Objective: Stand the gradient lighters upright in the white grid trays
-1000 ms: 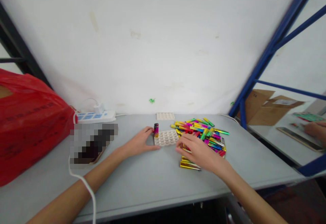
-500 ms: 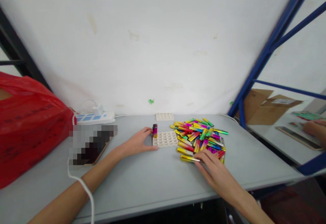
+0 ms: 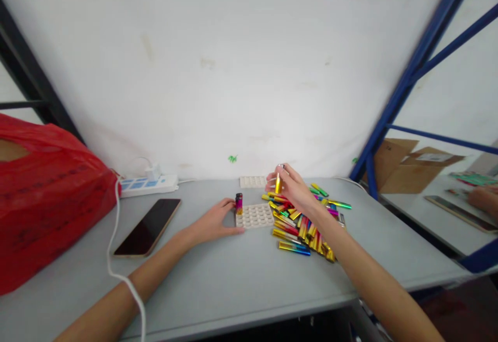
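Note:
A white tray with round holes (image 3: 255,216) lies on the grey table (image 3: 233,274). One dark pink-and-yellow tube (image 3: 238,203) stands upright in its far left corner. My left hand (image 3: 212,222) rests flat against the tray's left edge. My right hand (image 3: 292,187) is raised above the tray's far right side and pinches a gold tube (image 3: 278,183) held upright. A pile of shiny multicoloured tubes (image 3: 307,217) lies to the right of the tray, under my right forearm.
A second white tray (image 3: 252,181) lies by the wall. A phone (image 3: 148,227) and a white power strip (image 3: 148,186) with a cable sit left, beside a red plastic bag (image 3: 42,196). Blue rack posts (image 3: 404,82) stand right; another person's hand (image 3: 484,196) works beyond them.
My right hand has picked a gold tube from the near edge of the pile and lifted it up and back over the tray. My left hand has stayed on the tray.

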